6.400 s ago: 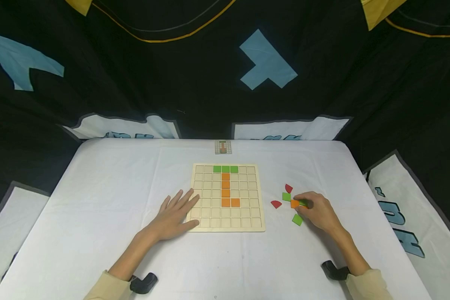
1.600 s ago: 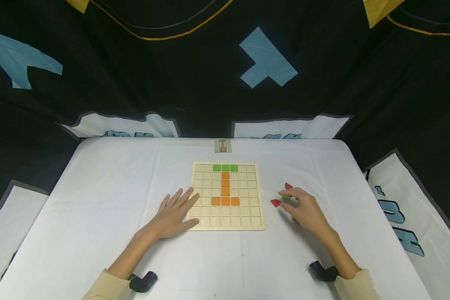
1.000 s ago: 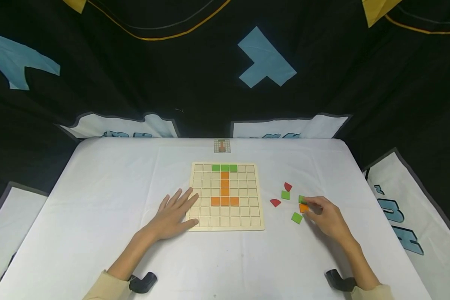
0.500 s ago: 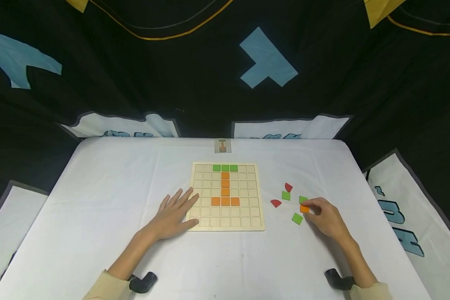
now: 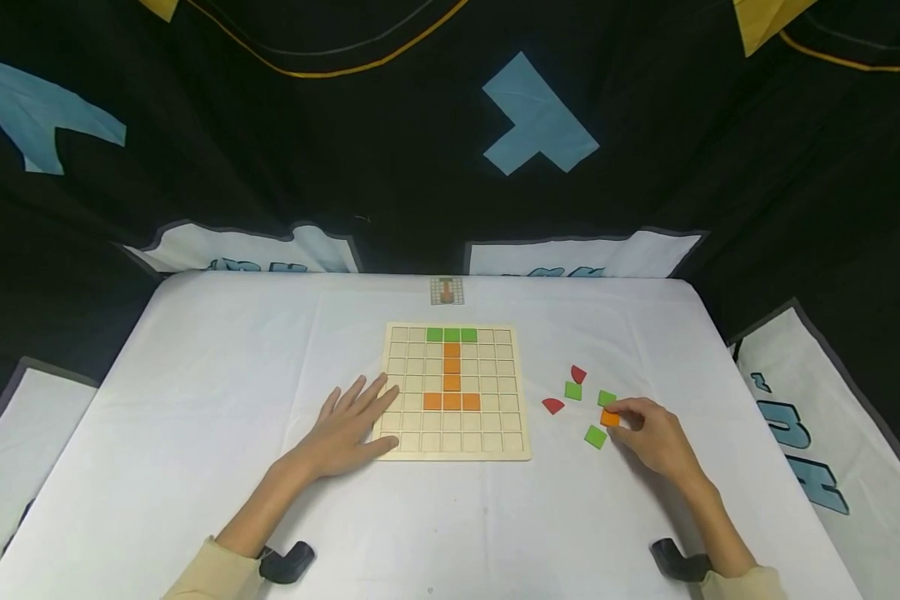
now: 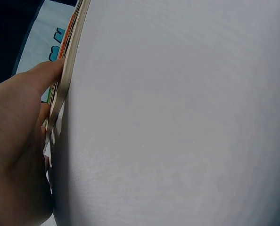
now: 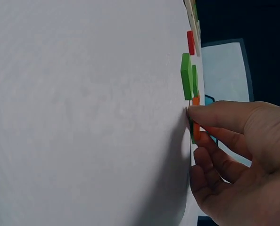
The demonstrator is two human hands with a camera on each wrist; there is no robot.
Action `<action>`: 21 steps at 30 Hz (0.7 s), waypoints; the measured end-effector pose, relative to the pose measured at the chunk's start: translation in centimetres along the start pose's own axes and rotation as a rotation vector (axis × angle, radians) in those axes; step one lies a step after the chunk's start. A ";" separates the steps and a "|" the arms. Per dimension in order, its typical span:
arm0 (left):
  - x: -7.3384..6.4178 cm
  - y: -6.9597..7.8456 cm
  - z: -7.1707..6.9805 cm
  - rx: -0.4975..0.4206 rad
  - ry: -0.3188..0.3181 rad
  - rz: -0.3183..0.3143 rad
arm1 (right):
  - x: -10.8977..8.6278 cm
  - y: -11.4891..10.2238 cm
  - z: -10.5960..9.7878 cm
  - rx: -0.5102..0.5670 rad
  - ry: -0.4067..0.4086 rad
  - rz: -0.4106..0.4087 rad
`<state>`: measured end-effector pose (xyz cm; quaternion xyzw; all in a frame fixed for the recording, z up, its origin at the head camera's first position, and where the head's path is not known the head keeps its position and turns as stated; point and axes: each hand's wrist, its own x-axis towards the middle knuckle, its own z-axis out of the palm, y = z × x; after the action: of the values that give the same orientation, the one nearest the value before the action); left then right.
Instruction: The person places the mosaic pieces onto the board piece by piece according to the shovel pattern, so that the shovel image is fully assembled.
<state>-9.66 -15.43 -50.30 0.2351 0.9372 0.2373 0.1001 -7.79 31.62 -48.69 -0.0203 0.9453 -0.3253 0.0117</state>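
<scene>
My left hand (image 5: 348,437) rests with straight, spread fingers on the left edge of a wooden grid board (image 5: 491,427); in the left wrist view the thumb (image 6: 50,73) lies against the board's edge (image 6: 70,66). On the board sit a row of green square tiles (image 5: 452,335) and an orange column (image 5: 452,366) ending in an orange row (image 5: 452,402). To the right, my right hand (image 5: 656,437) pinches an orange square tile (image 5: 610,417) between thumb and forefinger, low over the table. A green square tile (image 5: 607,398) lies just beyond it, another green tile (image 5: 595,437) nearer me.
One more green tile (image 5: 573,390) and two red quarter-circle pieces, a far one (image 5: 578,374) and a near one (image 5: 552,406), lie between board and right hand. A small pattern card (image 5: 447,291) is at the back edge of the white-covered table (image 5: 232,350).
Since the earliest frame, an orange tile has joined the left end of the orange row. My right hand has come back to the loose pieces and holds another orange tile. The left hand stays put.
</scene>
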 end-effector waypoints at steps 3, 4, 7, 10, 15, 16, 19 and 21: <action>0.0 0.0 0.0 0.004 -0.002 -0.001 | 0.0 -0.5 0.0 0.010 0.019 -0.022; 0.0 0.0 0.0 0.004 -0.002 -0.002 | 0.0 -0.7 0.0 0.015 0.023 -0.028; 0.0 0.0 0.0 0.001 0.000 -0.004 | 0.2 -1.6 0.2 0.047 0.024 -0.038; 0.1 0.0 0.0 0.003 0.001 -0.002 | 0.5 -2.7 0.8 0.068 0.018 -0.039; 0.0 0.0 0.0 0.005 0.000 0.000 | 1.0 -4.6 2.3 0.098 -0.001 -0.072; 0.0 0.1 0.0 0.006 0.000 0.000 | 1.1 -5.1 2.6 0.104 -0.004 -0.089; 0.0 0.1 -0.1 0.006 -0.001 -0.002 | 1.3 -6.4 3.6 0.146 -0.022 -0.140; 0.0 0.1 -0.1 0.006 -0.001 -0.003 | 1.6 -7.3 4.2 0.164 -0.033 -0.173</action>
<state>-9.63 -15.39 -50.18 0.2342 0.9382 0.2343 0.1002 -8.97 23.28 -47.53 -0.1060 0.9099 -0.4010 0.0007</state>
